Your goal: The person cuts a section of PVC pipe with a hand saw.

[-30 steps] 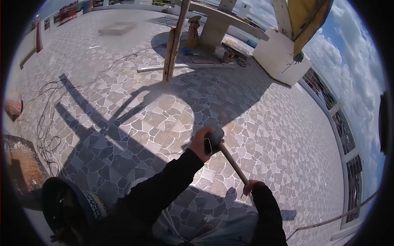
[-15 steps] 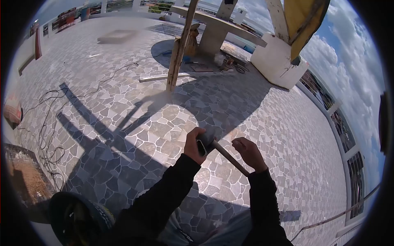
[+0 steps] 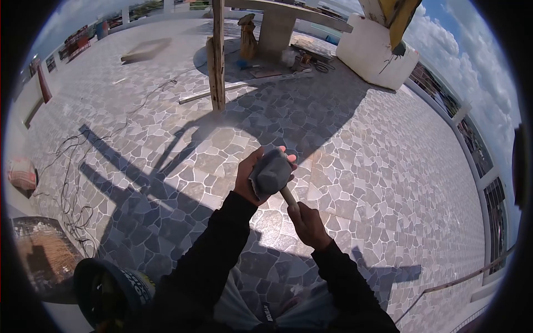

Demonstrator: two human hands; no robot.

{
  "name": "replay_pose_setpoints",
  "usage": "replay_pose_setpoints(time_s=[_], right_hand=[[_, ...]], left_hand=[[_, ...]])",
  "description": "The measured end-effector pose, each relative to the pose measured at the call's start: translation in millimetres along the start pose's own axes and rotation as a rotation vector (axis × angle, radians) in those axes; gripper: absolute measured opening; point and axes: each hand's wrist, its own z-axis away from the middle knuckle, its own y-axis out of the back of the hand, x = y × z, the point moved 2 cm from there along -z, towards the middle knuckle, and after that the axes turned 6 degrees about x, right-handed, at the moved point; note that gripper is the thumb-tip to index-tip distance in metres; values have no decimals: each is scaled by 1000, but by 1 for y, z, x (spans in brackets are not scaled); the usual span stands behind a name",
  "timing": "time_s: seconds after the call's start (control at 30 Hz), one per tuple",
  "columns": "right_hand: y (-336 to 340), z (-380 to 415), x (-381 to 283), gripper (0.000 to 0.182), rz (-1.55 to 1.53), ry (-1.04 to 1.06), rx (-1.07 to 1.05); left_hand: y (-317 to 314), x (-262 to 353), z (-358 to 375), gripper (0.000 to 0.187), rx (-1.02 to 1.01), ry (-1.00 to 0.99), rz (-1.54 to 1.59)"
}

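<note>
A mallet with a dark grey, rubber-like head and a pale wooden handle is held up in front of me. My left hand cups the head from the left and behind; its fingertips show past the head's far right side. A ragged, pale grey edge shows between that palm and the head, and I cannot make out what it is. My right hand is wrapped round the handle below the head. The handle's lower end is hidden by that hand.
Grey stone-patterned paving spreads around me. A wooden post stands ahead, with a long bar on the floor beside it. Cables lie loose at left. A dark bucket stands at lower left. A white block-like base rises at back right.
My right hand, earlier raised beside the mallet, has come down and closed on its handle. The mallet head has turned to face me more, and my left hand has shifted round it.
</note>
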Motion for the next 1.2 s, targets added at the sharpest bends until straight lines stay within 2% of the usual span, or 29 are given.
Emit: replay_pose_setpoints(time_s=[0.07,0.13,0.2,0.23,0.27,0.3,0.33,0.4,0.47,0.5,0.57,0.6,0.63,0.7,0.73,0.8,0.83,0.93,0.97,1.0,1.03,1.07,1.1,1.2], right_hand=[[3,-6,10,50,29,35,0],[-5,-17,40,54,65,43,88],[-13,-25,67,57,61,-30,117],[-19,-23,70,59,-35,-184,78],[-23,-12,68,59,-48,-213,91],[-22,0,51,60,-66,-199,73],[-20,4,36,61,-71,-162,37],[-21,7,30,62,-107,-195,11],[-13,-6,32,63,24,-170,42],[-15,-12,46,65,-29,-41,149],[-8,-27,65,63,-560,-468,-59],[0,-27,56,61,-933,-729,-159],[8,-25,50,61,-927,-725,-154],[21,-20,41,58,-1333,-723,-278],[25,-18,40,58,-1318,-728,-292],[28,-13,34,59,-1491,-665,-374],[29,-11,28,54,-1557,-640,-390],[21,-7,32,49,-1353,-607,-401],[16,-6,40,39,-1371,-598,-408],[10,-7,45,39,-1371,-601,-414],[7,-9,51,35,-1015,-447,-336],[5,-10,57,32,-660,-292,-253],[0,-12,64,32,-662,-295,-254],[-4,-17,69,29,-84,47,62]], left_hand=[[6,-10,-4,53,16,-5,-34],[22,-23,-12,50,168,-86,-174],[15,-37,-8,44,159,-43,-138],[18,-42,-9,44,154,-32,-153],[20,-42,-11,44,144,-25,-171],[29,-40,-19,44,179,4,-134],[28,-34,-18,45,182,-141,-255],[20,-26,-18,45,275,-60,-30],[20,-34,-23,43,298,-94,-28],[19,-40,-24,42,309,-125,-27],[17,-49,-24,44,320,-129,-109],[15,-52,-24,45,332,-150,-197],[13,-51,-23,46,337,-206,-227],[20,-43,-26,45,373,-237,-226],[27,-37,-26,45,416,-269,-227],[33,-32,-25,46,379,-270,-205],[25,-35,-24,46,332,-240,-162],[-10,-49,-15,44,248,-153,-19],[-11,-53,-11,43,184,-120,29],[-14,-55,-8,42,120,-85,76],[-17,-59,-9,41,262,-109,48],[-15,-57,-8,41,265,-110,48],[-13,-56,-8,42,227,-81,70],[-1,-47,-10,50,189,-45,72]])
